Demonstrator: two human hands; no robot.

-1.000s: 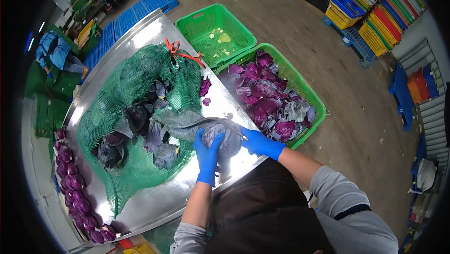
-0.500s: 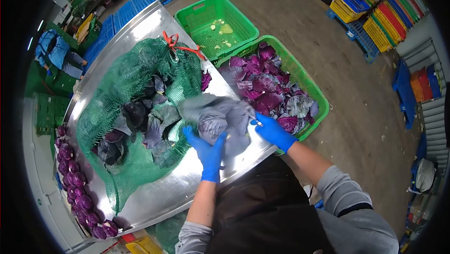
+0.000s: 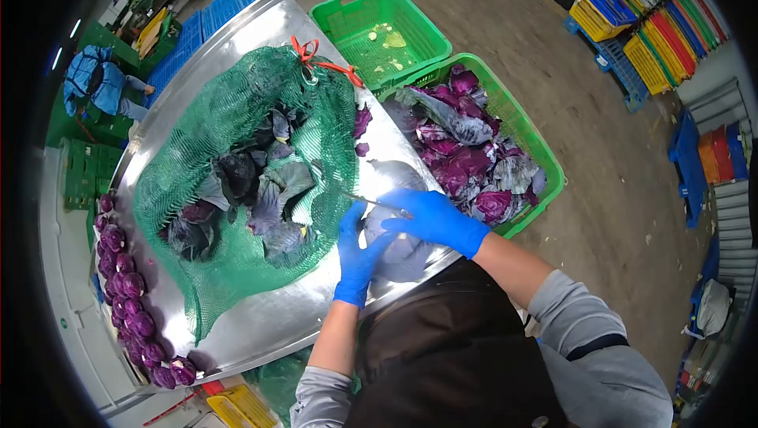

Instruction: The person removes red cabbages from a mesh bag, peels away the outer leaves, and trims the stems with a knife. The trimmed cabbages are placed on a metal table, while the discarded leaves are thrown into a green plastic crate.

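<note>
Metal table: largest item, slanting from upper ctr to lower L of frame. Green net bag: spread over table's L & ctr, w/ dark outer leaves showing at its mid. Leaf crate: green, R of ctr, beside table's R edge; filled w/ purple leaves. Second crate: green, upper ctr, adjoining leaf crate, w/ few pale scraps inside. Row of purple heads: along table's far L edge, lower L of frame. Worker in blue: upper L, bent fwd. R hand: blue glove, just R of ctr, over cabbage; fingers closed on knife, handle hidden. L hand: blue glove, ctr, thumb & fingers clamped on L side of cabbage. Cabbage: greyish-purple, loose outer leaves, at table's near R edge, btwn & partly under both hands. Knife: thin, pointing L from R hand, across top of L hand. Red tie: on net bag's upper end. Purple bits: on table, just R of net bag.
</note>
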